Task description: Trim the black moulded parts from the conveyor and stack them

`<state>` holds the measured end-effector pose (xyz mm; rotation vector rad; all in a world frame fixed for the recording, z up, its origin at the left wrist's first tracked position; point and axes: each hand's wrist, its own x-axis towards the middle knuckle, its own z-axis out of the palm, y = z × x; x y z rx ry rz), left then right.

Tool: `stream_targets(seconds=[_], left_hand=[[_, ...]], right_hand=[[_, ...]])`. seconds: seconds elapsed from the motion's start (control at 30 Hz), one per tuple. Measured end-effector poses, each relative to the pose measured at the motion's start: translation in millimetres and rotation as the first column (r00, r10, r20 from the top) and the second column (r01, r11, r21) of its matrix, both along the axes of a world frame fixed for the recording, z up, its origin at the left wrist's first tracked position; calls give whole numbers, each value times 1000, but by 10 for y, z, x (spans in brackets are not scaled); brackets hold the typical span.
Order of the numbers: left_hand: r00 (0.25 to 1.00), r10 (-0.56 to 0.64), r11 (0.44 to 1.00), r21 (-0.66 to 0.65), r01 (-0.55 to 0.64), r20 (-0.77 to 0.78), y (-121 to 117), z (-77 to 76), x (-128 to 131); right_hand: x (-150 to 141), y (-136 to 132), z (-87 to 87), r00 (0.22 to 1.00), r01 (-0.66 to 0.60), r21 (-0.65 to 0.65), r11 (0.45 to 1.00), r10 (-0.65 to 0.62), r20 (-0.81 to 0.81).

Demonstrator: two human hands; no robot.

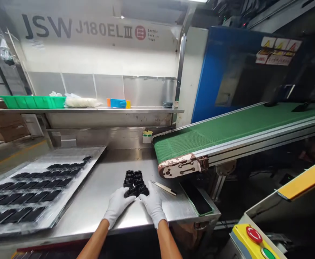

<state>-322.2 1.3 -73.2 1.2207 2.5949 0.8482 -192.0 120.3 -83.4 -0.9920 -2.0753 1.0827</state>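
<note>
Left hand (119, 205) and right hand (153, 207) gripping nearest black moulded parts (136, 182), bench (116, 156) edge at 6 o'clock. Open steel at 11. Craft knife (164, 188) 3, smartphone (196, 198) 4, conveyor (184, 144) 2, loaded sheet (63, 201) 9.

The left forearm (96, 238) is angled toward one o'clock, the right forearm (168, 240) toward eleven — both bared. The white-gloved left hand (119, 205) and white-gloved right hand (153, 205) are held close but apart — thumbs (130, 199) turned inward.
</note>
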Motion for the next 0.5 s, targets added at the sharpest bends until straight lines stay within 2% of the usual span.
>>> stream_targets(seconds=[0.07, 0.17, 0.23, 0.3, 0.37, 0.4, 0.47, 0.5], left_hand=[[994, -88, 995, 43, 86, 68, -12, -50, -28], [959, -226, 970, 128, 206, 172, -18, -98, 70], [901, -358, 931, 163, 326, 247, 52, -96, 278], [808, -499, 867, 172, 468, 314, 200, -70, 627], [687, -635, 768, 192, 611, 353, 420, -22, 1121], [622, -699, 707, 216, 673, 353, 557, 11, 1409], [493, -812, 574, 275, 771, 313, 893, 97, 2019], [442, -853, 513, 286, 809, 279, 1085, 147, 2318]], right_hand=[[50, -101, 23, 1000, -10, 8, 1000, 10, 26], [353, -392, 58, 1000, 5, 26, 1000, -5, 20], [656, -567, 39, 996, 81, 5, 997, -80, -36], [1071, -663, -39, 970, 191, -120, 974, -207, -130], [1647, -669, -132, 897, 343, -240, 908, -392, -204], [1991, -640, -159, 838, 448, -264, 854, -504, -208], [2728, -527, -138, 694, 672, -181, 718, -696, -185], [3086, -453, -92, 600, 775, -130, 619, -784, -157]])
